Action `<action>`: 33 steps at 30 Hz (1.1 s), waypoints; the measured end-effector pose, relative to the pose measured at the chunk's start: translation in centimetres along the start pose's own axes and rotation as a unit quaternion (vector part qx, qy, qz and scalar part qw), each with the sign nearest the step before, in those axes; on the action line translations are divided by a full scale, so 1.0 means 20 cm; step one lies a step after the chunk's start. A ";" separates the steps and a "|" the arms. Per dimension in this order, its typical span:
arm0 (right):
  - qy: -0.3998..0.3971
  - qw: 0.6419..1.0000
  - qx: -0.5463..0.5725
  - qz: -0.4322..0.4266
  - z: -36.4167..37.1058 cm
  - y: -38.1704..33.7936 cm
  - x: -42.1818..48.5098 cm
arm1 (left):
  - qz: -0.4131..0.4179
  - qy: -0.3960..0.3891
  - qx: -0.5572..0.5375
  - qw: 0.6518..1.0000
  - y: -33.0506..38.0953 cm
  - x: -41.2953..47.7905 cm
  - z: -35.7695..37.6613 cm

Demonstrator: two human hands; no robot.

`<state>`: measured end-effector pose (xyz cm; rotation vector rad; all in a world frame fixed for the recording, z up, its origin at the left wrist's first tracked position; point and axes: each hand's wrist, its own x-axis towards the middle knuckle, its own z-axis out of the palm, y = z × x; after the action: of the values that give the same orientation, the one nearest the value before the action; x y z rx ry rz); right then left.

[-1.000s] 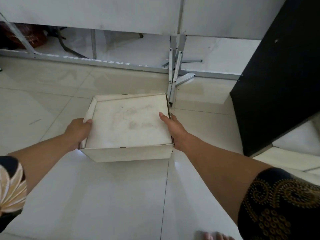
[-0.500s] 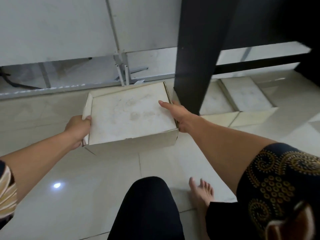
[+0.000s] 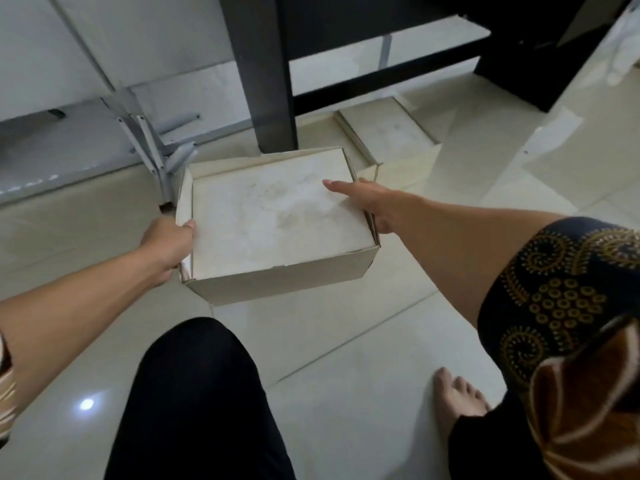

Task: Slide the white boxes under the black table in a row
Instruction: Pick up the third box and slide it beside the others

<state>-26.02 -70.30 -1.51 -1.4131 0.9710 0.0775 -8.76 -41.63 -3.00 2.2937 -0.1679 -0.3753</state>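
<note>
A white cardboard box with a smudged lid is on the tiled floor in front of the black table's leg. My left hand grips its left side, thumb over the lid's edge. My right hand presses against its right side, fingers stretched along the top edge. A second white box lies on the floor under the black table, just behind and to the right of the first one. The held box's far edge almost touches the table leg.
A folded grey metal frame leans against the white wall panel at the left, close to the box's back left corner. My black-trousered knee and bare foot are in the foreground. Another black panel stands at the right.
The view has swung right and down, bringing the black table and second box into sight. The box in my hands has shifted towards the table leg; my grip on it is unchanged.
</note>
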 end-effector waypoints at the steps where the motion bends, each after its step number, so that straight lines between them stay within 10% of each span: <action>1: 0.010 1.000 -0.007 0.003 -0.06 0.02 -0.01 | 0.002 -0.008 0.010 1.000 0.04 -0.02 0.06; 17: 0.181 0.982 -0.043 0.032 -1.12 0.06 -0.18 | 0.073 -0.165 -0.018 0.984 0.84 -0.10 0.94; 33: 0.228 0.959 -0.158 0.052 -2.35 0.20 0.52 | 0.055 -0.150 -0.002 0.987 1.44 -0.09 2.29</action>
<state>-46.04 -114.11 -4.31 -1.7137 1.4645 -0.0181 -25.21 -92.58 -11.15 2.2021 -0.4420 -0.6625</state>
